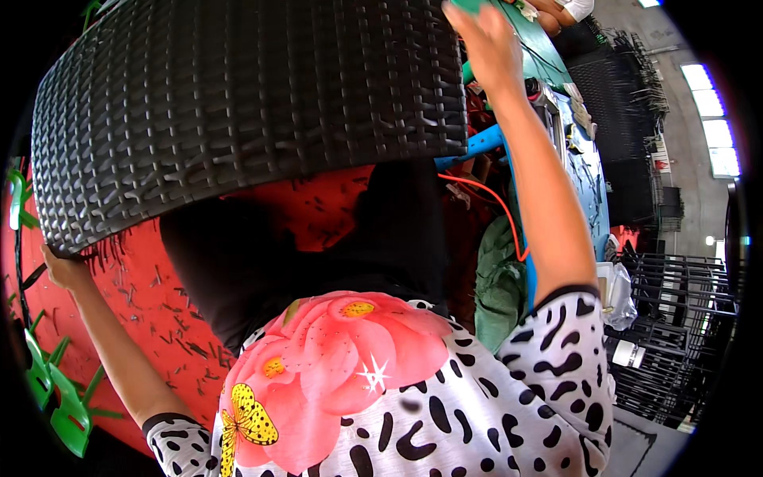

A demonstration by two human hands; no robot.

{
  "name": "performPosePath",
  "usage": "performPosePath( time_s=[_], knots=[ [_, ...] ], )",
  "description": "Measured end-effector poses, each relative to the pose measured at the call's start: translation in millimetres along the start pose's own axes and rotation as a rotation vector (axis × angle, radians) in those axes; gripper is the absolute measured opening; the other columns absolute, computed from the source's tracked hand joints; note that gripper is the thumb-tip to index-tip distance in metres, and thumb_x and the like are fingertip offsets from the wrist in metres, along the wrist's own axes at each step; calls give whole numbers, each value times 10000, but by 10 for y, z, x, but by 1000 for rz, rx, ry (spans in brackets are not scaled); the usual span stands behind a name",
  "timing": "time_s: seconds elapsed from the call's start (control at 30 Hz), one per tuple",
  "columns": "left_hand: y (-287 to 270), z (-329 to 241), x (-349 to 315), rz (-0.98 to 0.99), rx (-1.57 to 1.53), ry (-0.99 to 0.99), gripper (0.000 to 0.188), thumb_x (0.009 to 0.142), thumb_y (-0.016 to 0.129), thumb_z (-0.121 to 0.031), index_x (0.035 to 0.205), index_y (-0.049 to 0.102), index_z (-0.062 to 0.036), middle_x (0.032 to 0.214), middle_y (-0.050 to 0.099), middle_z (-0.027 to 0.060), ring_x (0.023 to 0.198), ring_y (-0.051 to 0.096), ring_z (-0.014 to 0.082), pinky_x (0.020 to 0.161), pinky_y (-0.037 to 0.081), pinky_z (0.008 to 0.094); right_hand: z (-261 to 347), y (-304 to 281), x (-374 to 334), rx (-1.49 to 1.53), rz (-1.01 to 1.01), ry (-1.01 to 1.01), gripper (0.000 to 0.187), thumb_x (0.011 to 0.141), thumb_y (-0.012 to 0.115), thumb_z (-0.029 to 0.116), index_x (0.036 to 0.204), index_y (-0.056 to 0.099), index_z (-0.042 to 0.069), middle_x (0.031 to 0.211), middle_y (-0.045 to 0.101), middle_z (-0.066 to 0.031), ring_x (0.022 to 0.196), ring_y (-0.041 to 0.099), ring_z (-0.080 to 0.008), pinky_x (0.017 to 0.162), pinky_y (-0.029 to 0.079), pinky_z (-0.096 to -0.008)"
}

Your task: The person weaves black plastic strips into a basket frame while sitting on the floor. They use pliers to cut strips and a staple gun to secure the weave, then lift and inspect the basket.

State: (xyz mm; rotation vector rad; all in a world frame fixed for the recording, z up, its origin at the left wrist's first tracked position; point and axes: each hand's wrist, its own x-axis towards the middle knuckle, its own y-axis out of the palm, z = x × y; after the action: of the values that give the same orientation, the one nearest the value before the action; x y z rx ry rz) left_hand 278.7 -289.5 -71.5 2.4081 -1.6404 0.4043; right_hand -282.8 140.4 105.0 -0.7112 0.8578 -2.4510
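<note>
A large black woven rattan panel point(254, 87) spans the upper left, tilted in front of me above my lap. My left hand point(65, 270) is closed at its lower left corner, where dark strand ends hang down; the fingertips are partly hidden. Raised beside the panel's upper right edge, my right hand point(491, 48) is slightly blurred. Its fingers curl around a green object point(469, 5), cut off by the top of the picture, so its kind does not show.
Black strand scraps litter the red surface point(143, 294) below. On the right are a blue table point(590, 175), an orange hose point(509, 215) and green cloth point(497, 278). Black racks point(675, 318) stand farther right, green metal parts point(67, 413) at left. Another person's arm point(548, 14) shows at the top.
</note>
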Motion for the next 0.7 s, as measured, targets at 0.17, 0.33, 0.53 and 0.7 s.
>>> performPosePath(
  time_s=[0.17,0.33,0.53,0.7],
  knots=[
    [6,243,25,132,130,83,401,964,390,-239,1180,554,57,1091,622,160,921,620,234,749,529,347,-317,4,-693,801,258,297,289,864,627,182,1045,559,-33,1002,624,-73,867,586,-120,787,491,-275],
    [233,-174,-282,102,16,-48,403,969,387,-243,1158,562,66,1090,615,148,910,618,217,732,537,327,-682,112,-669,446,147,189,334,824,675,238,945,551,-48,868,612,-81,778,551,-120,685,462,-296],
    [391,-391,-365,-15,-87,-244,384,953,434,-265,1156,590,22,1059,621,134,914,617,220,738,537,356,-663,197,-514,86,48,168,390,817,671,307,895,561,-59,793,592,-119,745,556,-138,644,450,-322],
    [434,-403,-367,33,-19,-249,426,922,400,-300,1249,537,-63,1075,641,127,906,628,233,760,516,320,-575,61,-647,500,179,225,424,855,649,280,1096,539,-51,980,615,-77,874,559,-123,779,460,-292]
  ],
)
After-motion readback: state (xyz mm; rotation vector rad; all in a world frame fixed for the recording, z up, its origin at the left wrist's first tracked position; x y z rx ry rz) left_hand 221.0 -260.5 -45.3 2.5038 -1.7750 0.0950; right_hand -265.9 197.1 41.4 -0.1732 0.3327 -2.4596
